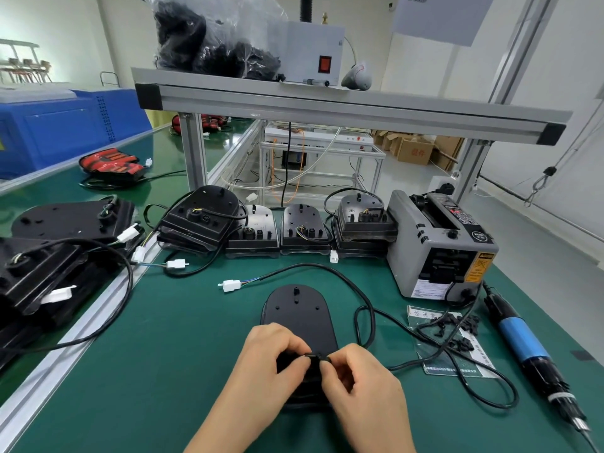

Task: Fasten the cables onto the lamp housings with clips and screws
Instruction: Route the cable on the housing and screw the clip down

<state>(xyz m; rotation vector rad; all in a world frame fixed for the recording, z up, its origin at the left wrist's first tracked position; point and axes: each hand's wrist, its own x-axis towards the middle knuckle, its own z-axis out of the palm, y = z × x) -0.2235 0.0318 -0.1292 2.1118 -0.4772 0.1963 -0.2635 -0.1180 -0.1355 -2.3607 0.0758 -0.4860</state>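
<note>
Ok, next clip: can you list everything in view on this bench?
Lamp housing: one, black, centre foreground.
Cable: one, black, looping right of it.
Connector: one, white, cable's end.
Screwdriver: one, blue-black, far right.
Clips: pile, black, beside screwdriver.
Tape dispenser: one, grey, right rear.
Other housings: several, black, back row and left.
Lamp: one, red, far left.
Left hand, right hand: both pinch small black piece at housing's near end.

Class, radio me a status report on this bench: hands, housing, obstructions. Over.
Left hand, right hand pinch small black clip at near end of lamp housing. Cable loops right of it. Screwdriver lies far right, clear of work.
</note>
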